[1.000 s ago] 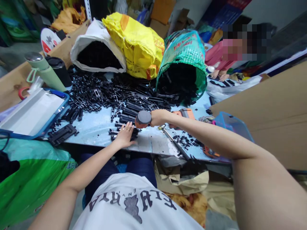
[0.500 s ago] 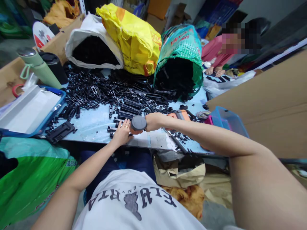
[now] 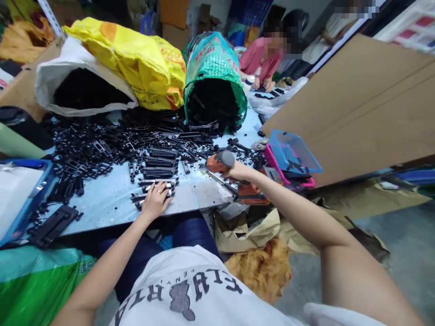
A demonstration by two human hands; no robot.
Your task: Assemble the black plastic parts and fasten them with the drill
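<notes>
My left hand (image 3: 157, 199) lies with its fingers spread over the nearest of several black parts (image 3: 160, 162) lined up in a column by the table's front edge. To the right, my right hand (image 3: 235, 172) is wrapped round the handle of an orange and black power drill (image 3: 220, 161). The drill's orange base (image 3: 251, 194) shows below my wrist. Beneath the drill a thin metal rod (image 3: 220, 181) lies on the table. Loose black parts (image 3: 91, 145) are heaped behind and left of the column.
Behind the heap lie a white sack (image 3: 44, 86), a yellow sack (image 3: 136, 59) and a green sack (image 3: 214, 59). Blue basket (image 3: 295, 149) at right, cardboard panel (image 3: 356, 108) beyond. A person in pink (image 3: 254, 56) works at the back.
The drill in my right hand has moved right, away from my left hand and the column of parts. My left hand still rests on the nearest parts. The view has shifted right.
</notes>
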